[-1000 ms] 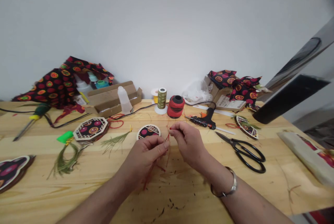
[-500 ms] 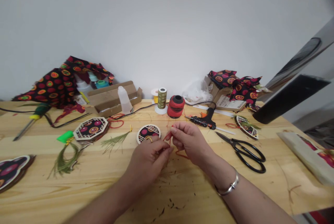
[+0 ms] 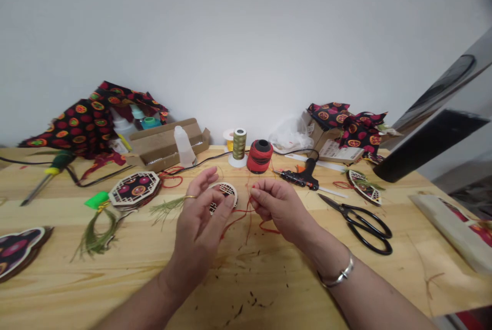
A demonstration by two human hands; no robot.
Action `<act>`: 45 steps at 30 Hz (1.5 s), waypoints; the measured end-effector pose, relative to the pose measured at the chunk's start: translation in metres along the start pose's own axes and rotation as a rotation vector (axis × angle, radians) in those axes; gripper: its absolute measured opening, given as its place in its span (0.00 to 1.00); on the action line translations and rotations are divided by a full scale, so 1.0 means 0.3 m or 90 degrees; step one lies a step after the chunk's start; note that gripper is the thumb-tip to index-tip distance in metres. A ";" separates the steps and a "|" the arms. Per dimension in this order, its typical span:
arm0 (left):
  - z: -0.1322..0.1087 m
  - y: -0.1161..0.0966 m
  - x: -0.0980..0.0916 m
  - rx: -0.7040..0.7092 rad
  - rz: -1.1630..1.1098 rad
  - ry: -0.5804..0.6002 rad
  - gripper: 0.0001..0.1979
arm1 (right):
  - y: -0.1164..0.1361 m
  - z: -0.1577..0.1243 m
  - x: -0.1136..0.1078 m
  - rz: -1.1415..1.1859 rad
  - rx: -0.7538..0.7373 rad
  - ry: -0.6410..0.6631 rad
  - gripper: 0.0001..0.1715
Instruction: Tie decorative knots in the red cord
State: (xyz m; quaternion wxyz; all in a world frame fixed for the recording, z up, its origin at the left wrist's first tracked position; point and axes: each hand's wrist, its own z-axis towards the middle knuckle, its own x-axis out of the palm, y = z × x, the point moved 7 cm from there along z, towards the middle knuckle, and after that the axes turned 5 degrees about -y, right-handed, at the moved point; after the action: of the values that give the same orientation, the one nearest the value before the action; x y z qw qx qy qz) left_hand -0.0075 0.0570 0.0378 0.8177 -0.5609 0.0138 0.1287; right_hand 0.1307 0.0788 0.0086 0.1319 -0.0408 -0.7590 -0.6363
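My right hand (image 3: 274, 207) pinches a red cord (image 3: 239, 211) between thumb and fingertips, above the middle of the table. The cord trails left from the pinch and bends down beside my left hand (image 3: 203, 212). That left hand is open, its fingers and thumb apart, and no held thing shows in it. Partly hidden behind its fingers lies a round ornament (image 3: 229, 190) with a pale lattice frame over dark patterned fabric. A spool of red thread (image 3: 260, 157) stands beyond my right hand.
Black-handled scissors (image 3: 367, 225) and a black glue gun (image 3: 302, 176) lie to the right. An octagonal ornament (image 3: 135, 189), a green tassel (image 3: 98, 230) and a screwdriver (image 3: 48, 179) are on the left. A plastic bottle (image 3: 184, 148) and green thread spool (image 3: 239, 144) stand behind.
My left hand has let go near the cord, moved left and up, and spread its fingers, covering more of the round ornament. My right hand keeps its pinch in almost the same place.
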 end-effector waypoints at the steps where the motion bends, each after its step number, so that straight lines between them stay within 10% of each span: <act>1: 0.002 0.018 0.002 -0.042 -0.053 -0.006 0.06 | 0.001 -0.001 0.001 -0.013 -0.003 -0.002 0.15; 8: -0.041 0.151 0.102 -0.373 -0.316 0.131 0.16 | -0.004 -0.004 0.011 -0.104 -0.049 -0.003 0.11; 27: -0.025 0.152 0.081 -0.355 -0.109 0.175 0.10 | -0.003 0.007 -0.013 -0.269 -0.163 -0.023 0.07; 45: -0.030 0.165 0.097 -0.424 -0.215 0.195 0.06 | 0.016 -0.001 -0.003 -0.274 -0.164 0.005 0.06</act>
State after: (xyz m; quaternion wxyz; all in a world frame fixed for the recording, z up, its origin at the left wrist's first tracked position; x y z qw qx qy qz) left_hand 0.0104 0.0711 -0.0155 0.5892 -0.8024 0.0009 -0.0949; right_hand 0.1326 0.0795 0.0130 -0.0101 0.1075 -0.6623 -0.7414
